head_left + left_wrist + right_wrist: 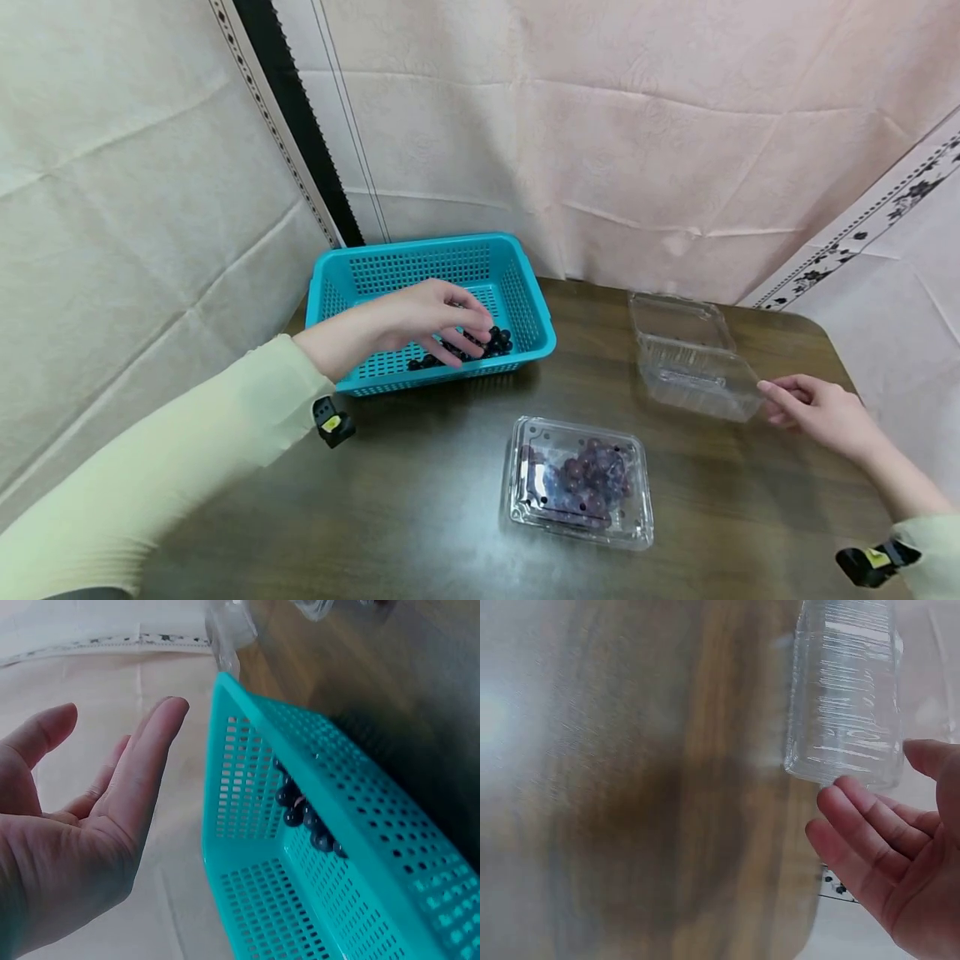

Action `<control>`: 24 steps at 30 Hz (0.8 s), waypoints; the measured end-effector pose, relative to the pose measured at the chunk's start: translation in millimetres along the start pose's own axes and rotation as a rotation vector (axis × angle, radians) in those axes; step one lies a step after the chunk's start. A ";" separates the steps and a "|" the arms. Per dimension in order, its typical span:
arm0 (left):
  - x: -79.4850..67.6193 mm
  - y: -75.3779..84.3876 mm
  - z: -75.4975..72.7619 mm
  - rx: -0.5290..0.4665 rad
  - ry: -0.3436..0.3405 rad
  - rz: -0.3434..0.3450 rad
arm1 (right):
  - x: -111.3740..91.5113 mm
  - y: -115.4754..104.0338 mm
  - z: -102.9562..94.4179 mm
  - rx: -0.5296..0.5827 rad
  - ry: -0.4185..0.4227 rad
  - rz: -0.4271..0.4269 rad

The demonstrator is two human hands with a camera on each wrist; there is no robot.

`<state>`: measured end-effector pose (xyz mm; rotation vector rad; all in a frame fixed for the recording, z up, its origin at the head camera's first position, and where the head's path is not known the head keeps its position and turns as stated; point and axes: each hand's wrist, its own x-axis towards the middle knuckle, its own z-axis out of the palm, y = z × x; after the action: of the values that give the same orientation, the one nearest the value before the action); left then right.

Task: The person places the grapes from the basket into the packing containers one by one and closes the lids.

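At the right of the tabletop (pixel 390 508), toward its far edge, is a see-through plastic box (pixel 697 387) with its two halves folded open, one behind the other. The right hand (pixel 821 417) pinches the near right corner of the front half between thumb and fingers. Whether that half touches the wood cannot be told.

On the far left side stands a turquoise basket (pixel 450 378) with perforated walls, upright and set slightly askew. Dark grapes (pixel 500 340) lie in it, gathered along the near wall. Above them hangs the left hand (pixel 431 315), open and relaxed, its fingers spread loosely over the fruit; the left wrist view shows the fingers extended and the thumb held apart from them.

Between the basket and the open box, but nearer the person, sits a closed see-through punnet (pixel 543 431) with purple grapes (pixel 596 479) inside and round holes in its lid.

Both arms wear pale yellow-green sleeves, with a small black device (pixel 332 422) at the left cuff and another (pixel 870 565) at the right. Behind everything hangs creased pale cloth (pixel 637 158), crossed on the right by a floral border (pixel 847 250) and on the left by a black band (pixel 300 117).
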<state>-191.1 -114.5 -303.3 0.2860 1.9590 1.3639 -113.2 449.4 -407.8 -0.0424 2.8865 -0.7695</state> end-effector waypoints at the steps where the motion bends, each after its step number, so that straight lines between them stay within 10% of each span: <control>1: 1.3 0.1 -2.2 0.003 0.005 -0.001 | -1.2 0.6 2.1 0.030 -0.017 0.014; 24: 19.1 -12.6 -45.3 0.143 0.078 0.009 | -15.6 30.3 37.3 0.540 -0.202 0.142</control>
<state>-232.2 -142.1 -314.5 0.3138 2.1270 1.2595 -91.6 458.3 -452.6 0.1364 2.3765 -1.3910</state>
